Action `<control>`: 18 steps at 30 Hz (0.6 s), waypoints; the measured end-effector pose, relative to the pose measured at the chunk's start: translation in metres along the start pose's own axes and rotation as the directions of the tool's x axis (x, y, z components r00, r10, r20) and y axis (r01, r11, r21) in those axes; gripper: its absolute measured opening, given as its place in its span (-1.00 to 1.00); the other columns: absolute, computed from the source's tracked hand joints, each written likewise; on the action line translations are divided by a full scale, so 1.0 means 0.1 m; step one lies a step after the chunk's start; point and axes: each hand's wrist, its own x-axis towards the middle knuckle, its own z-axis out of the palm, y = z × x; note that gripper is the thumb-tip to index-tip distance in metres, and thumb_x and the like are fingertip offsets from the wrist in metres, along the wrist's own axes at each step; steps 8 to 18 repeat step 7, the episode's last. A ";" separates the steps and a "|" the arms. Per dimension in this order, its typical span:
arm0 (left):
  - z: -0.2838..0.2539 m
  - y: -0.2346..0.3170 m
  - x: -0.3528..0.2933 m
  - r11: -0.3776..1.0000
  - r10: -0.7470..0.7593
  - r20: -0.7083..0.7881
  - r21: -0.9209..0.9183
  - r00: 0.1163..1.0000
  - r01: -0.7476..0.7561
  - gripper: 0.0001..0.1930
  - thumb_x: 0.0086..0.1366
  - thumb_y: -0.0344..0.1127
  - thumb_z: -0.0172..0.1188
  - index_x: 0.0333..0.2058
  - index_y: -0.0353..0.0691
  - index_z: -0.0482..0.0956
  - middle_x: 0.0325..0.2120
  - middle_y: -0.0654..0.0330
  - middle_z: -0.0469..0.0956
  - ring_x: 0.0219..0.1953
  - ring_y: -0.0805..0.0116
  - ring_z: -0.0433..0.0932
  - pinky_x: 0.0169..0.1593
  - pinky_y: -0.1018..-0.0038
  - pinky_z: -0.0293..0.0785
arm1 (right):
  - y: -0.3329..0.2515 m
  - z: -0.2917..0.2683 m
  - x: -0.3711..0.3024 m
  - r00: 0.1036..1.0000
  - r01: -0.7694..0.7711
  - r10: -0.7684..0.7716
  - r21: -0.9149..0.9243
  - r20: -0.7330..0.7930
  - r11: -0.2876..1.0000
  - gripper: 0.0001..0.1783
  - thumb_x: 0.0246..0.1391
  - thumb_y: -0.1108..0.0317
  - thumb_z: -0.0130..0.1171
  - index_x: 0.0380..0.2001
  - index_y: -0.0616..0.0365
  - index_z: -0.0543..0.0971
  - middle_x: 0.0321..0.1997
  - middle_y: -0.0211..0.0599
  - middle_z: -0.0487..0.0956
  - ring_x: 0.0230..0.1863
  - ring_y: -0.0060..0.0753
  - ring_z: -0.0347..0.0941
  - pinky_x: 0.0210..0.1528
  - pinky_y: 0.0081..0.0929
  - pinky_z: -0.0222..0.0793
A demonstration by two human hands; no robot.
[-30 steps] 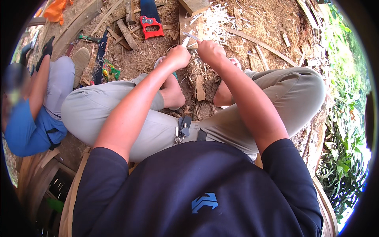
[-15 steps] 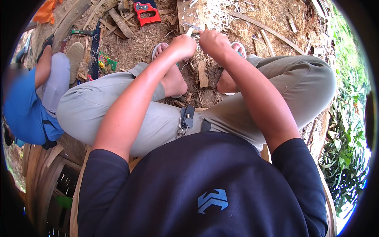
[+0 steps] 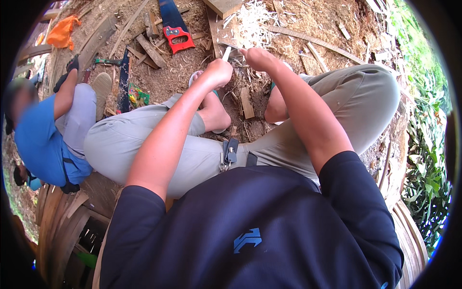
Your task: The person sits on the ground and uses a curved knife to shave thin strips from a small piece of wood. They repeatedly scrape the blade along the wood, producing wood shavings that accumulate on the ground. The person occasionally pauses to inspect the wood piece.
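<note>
My left hand (image 3: 219,72) is closed around a thin pale wooden stick (image 3: 226,53), whose upper end sticks out past the fingers. Beside it, my right hand (image 3: 260,59) grips a knife; its narrow blade (image 3: 228,45) points left, across or just beyond the stick's tip. Whether blade and stick touch I cannot tell. The knife's handle is hidden in my fingers. Both hands are held out over the ground between my feet, near a board (image 3: 225,32) strewn with white shavings (image 3: 255,24).
A red-handled saw (image 3: 177,33) lies beyond my left foot. Farther left are a hammer (image 3: 108,61), a dark long blade (image 3: 123,84) and an orange cloth (image 3: 63,32). A person in a blue shirt (image 3: 41,135) crouches at my left. Wood offcuts (image 3: 247,102) and plants (image 3: 423,144) are also around.
The view has shifted, so the ground things sit lower in the picture. My left hand has drawn back toward me, away from the blade, and more of the stick shows.
</note>
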 end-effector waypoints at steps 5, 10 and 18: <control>-0.09 -0.10 0.02 0.991 -0.057 0.021 -0.118 0.998 0.059 -0.52 0.35 -0.12 -0.24 -0.15 -0.49 0.46 -0.68 0.05 0.50 -0.74 0.26 0.47 -0.68 0.35 0.40 | -0.17 -0.23 -0.09 0.971 -0.222 0.209 0.101 0.120 0.970 -0.26 0.33 -0.06 -0.38 -0.20 0.54 0.50 -0.19 0.38 0.51 -0.06 0.22 0.46 0.04 -0.09 0.31; -0.08 -0.14 0.04 0.981 -0.073 0.003 -0.179 0.997 0.073 -0.49 0.34 -0.10 -0.23 -0.08 -0.49 0.44 -0.59 0.03 0.54 -0.69 0.25 0.53 -0.64 0.32 0.47 | -0.31 -0.27 -0.19 0.966 -0.239 0.229 0.071 0.119 0.968 -0.26 0.33 -0.06 -0.39 -0.19 0.52 0.51 -0.16 0.37 0.51 -0.03 0.28 0.44 0.09 -0.13 0.31; -0.08 -0.14 0.04 0.981 -0.073 0.003 -0.179 0.997 0.073 -0.49 0.34 -0.10 -0.23 -0.08 -0.49 0.44 -0.59 0.03 0.54 -0.69 0.25 0.53 -0.64 0.32 0.47 | -0.31 -0.27 -0.19 0.966 -0.239 0.229 0.071 0.119 0.968 -0.26 0.33 -0.06 -0.39 -0.19 0.52 0.51 -0.16 0.37 0.51 -0.03 0.28 0.44 0.09 -0.13 0.31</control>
